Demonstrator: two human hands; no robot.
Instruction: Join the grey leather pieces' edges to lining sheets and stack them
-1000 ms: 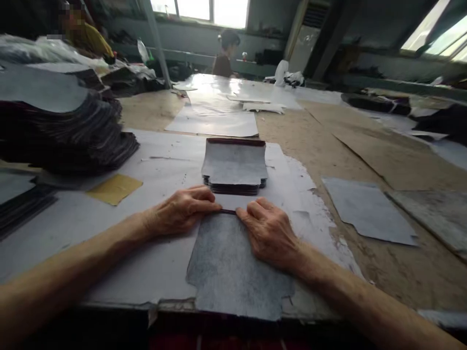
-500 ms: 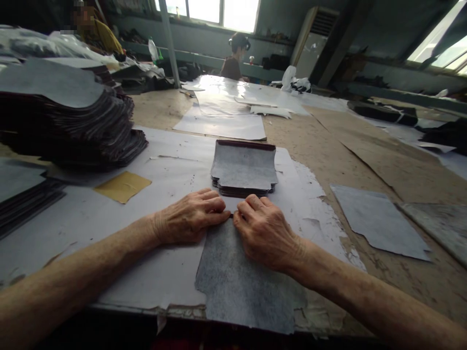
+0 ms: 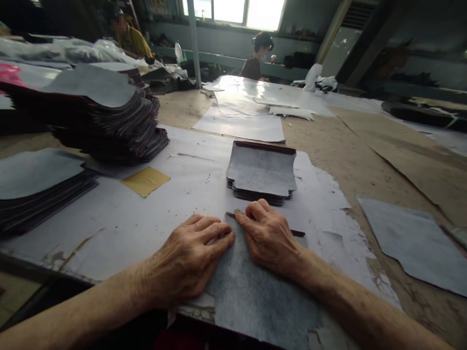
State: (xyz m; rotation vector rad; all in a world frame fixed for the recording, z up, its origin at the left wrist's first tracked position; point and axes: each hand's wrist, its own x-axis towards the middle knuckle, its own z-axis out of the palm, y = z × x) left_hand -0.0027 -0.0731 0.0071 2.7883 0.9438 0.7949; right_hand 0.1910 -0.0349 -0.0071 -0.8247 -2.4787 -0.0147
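A grey-backed sheet (image 3: pixel 262 296) lies at the table's front edge, a narrow dark folded strip (image 3: pixel 298 233) along its far side. My right hand (image 3: pixel 272 238) is on that far side, fingers curled and one digit pressed on the fold near its left end. My left hand (image 3: pixel 189 257) rests by the sheet's left edge with its fingers stretched forward, their tips over the grey surface and off the strip. Just beyond my hands sits a small stack of similar pieces (image 3: pixel 260 167), its top one showing a dark folded far edge. My palms hide part of the sheet.
At left stand a tall stack of dark pieces (image 3: pixel 120 126) and a lower stack (image 3: pixel 44 175). A yellow square (image 3: pixel 146 181) lies nearby on white paper (image 3: pixel 189 189). Another grey sheet (image 3: pixel 416 243) is at right. Two people sit across the room, one in dark clothing (image 3: pixel 251 68).
My left hand has left the fold and drawn back toward me along the sheet's left side. My right hand stays at the fold. The camera view has turned left.
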